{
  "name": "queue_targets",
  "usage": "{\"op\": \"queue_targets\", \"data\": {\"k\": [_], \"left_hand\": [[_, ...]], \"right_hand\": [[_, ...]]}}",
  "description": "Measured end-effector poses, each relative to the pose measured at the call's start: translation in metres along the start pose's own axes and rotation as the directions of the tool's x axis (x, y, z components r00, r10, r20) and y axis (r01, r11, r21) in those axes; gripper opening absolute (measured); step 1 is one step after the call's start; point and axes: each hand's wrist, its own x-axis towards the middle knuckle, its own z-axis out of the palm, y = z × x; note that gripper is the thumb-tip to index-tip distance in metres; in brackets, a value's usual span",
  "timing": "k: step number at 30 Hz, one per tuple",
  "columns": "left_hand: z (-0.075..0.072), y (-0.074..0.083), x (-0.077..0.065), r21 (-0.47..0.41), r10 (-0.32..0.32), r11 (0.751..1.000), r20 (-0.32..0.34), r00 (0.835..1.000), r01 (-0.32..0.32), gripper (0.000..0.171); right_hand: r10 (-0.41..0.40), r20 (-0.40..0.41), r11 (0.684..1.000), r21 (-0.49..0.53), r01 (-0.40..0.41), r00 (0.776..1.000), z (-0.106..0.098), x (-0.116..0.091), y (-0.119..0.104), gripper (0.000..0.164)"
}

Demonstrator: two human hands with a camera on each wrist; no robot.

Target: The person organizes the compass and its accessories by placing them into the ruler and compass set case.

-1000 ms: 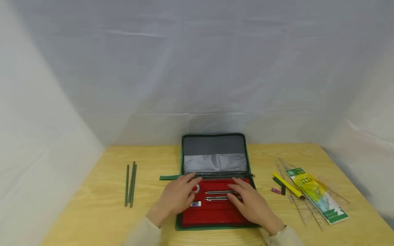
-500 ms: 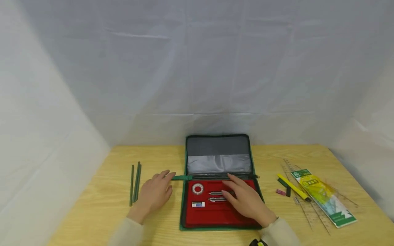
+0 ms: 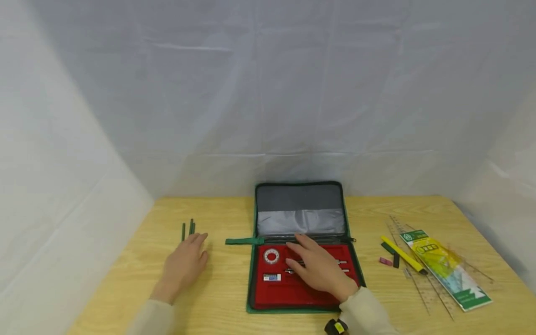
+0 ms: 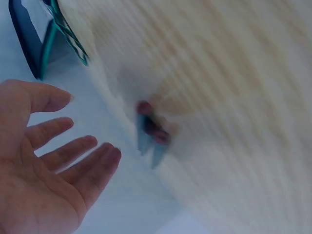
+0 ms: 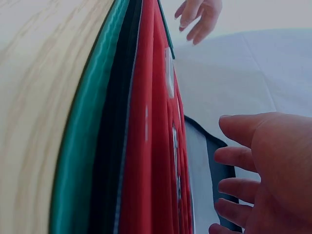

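Observation:
My left hand (image 3: 182, 263) hovers over the near ends of several dark green pencils (image 3: 192, 226) on the left of the table. Its fingers are extended and loosely spread; in the left wrist view the pencils (image 4: 155, 132) show end-on beyond its fingertips, apart from them. My right hand (image 3: 318, 267) is held with fingers spread above the red tray (image 3: 276, 298) of an open green zip case, holding nothing. Set in the tray are a white ring-shaped piece (image 3: 266, 256), a small white-and-blue box (image 3: 272, 278) and slim metal drawing instruments (image 3: 341, 262), partly hidden by this hand.
The case's grey lid (image 3: 299, 197) leans back near the white sheet, and a green strap (image 3: 240, 241) sticks out left. At right lie a yellow cutter-like tool (image 3: 404, 255), a pink eraser (image 3: 385, 261), clear rulers and a yellow-green packet (image 3: 445, 270).
My left hand has moved left from the case to over the pencils, uncovering the ring piece and the small box. My right hand has shifted slightly left above the tray.

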Motion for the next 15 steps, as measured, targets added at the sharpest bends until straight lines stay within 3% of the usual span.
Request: {"op": "queue_targets", "data": {"k": [6, 12, 15], "left_hand": [[-0.004, -0.018, -0.003, -0.060, -0.116, 0.992, -0.018, 0.993, 0.114, 0.041], [-0.010, -0.034, -0.006, -0.039, -0.224, 0.973, 0.053, 0.973, 0.226, 0.031], [-0.012, -0.040, -0.007, -0.024, -0.250, 0.967, 0.082, 0.965, 0.253, 0.026]], "right_hand": [[-0.019, 0.029, 1.000, 0.010, 0.019, 0.999, 0.004, 0.008, -0.007, 0.048], [-0.068, 0.030, 0.998, 0.010, 0.067, 0.997, 0.012, 0.013, -0.013, 0.046], [-0.086, 0.036, 0.996, 0.005, 0.085, 0.996, 0.015, 0.016, -0.016, 0.045]]}}
